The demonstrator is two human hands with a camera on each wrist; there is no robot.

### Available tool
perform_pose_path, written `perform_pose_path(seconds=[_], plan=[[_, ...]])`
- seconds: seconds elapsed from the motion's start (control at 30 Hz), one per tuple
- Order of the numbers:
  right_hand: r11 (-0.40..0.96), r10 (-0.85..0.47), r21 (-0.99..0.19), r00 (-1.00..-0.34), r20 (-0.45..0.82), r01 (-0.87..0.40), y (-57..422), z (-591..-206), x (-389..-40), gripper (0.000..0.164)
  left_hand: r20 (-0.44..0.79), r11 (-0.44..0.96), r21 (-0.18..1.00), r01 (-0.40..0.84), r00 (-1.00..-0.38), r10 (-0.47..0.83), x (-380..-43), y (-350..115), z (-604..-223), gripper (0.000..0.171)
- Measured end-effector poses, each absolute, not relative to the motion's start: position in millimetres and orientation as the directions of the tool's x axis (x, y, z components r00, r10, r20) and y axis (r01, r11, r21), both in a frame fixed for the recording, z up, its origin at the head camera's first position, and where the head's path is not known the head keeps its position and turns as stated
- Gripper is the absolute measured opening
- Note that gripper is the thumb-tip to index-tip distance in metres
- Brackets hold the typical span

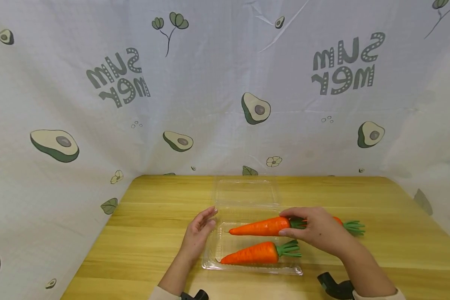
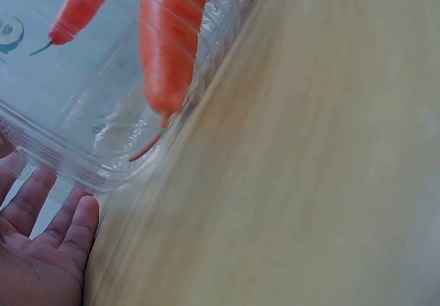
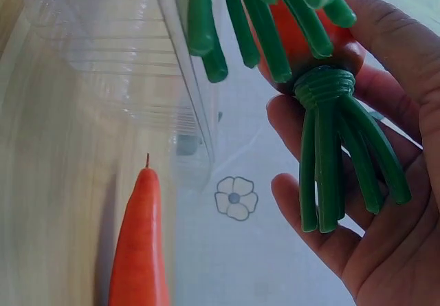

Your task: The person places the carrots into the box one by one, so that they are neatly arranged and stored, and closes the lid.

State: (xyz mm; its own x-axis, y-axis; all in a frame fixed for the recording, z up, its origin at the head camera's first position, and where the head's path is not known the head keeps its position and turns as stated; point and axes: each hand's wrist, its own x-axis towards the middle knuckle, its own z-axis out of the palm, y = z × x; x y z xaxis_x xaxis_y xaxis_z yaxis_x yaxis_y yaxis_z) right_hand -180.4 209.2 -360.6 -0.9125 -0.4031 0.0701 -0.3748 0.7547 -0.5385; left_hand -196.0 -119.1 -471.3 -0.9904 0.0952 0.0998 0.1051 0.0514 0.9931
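My right hand (image 1: 322, 231) pinches an orange carrot (image 1: 260, 228) near its leafy green top, thumb on one side and fingers on the other. The carrot's thin tip points left, over the clear plastic container (image 1: 253, 270). In that container a second carrot (image 1: 249, 255) lies nearer to me, its green stalks reaching the right rim. My left hand (image 1: 197, 233) is beside the container's left edge with loosely bent fingers; the left wrist view shows its fingertips (image 2: 84, 216) close to the clear wall. Whether they touch it I cannot tell.
A third carrot (image 3: 141, 251) lies on the wooden table (image 1: 153, 233) to the right, partly behind my right hand in the head view. The container's clear lid (image 1: 245, 192) is folded back behind it. A printed white curtain (image 1: 210, 104) surrounds the table's back and sides.
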Motion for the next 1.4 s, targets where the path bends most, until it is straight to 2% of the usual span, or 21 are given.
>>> perform_pose_path(seconds=[0.4, 0.97, 1.4], plan=[[0.767, -0.43, -0.503, -0.901, 0.058, -0.399, 202.4, -362.2, -180.9, 0.051, 0.102, 0.058, 0.993, 0.107, -0.992, 0.078, -194.6, -119.0, -470.6, 0.047], [0.738, -0.481, -0.55, -0.876, -0.023, -0.391, 186.8, -362.3, -185.3, 0.047, 0.106, 0.039, 0.993, 0.11, -0.991, 0.082, -195.5, -118.7, -472.1, 0.047], [0.759, -0.499, -0.489, -0.866, -0.014, -0.43, 176.1, -366.8, -184.5, 0.039, 0.112, 0.049, 0.992, 0.117, -0.989, 0.092, -196.1, -118.7, -472.0, 0.046]])
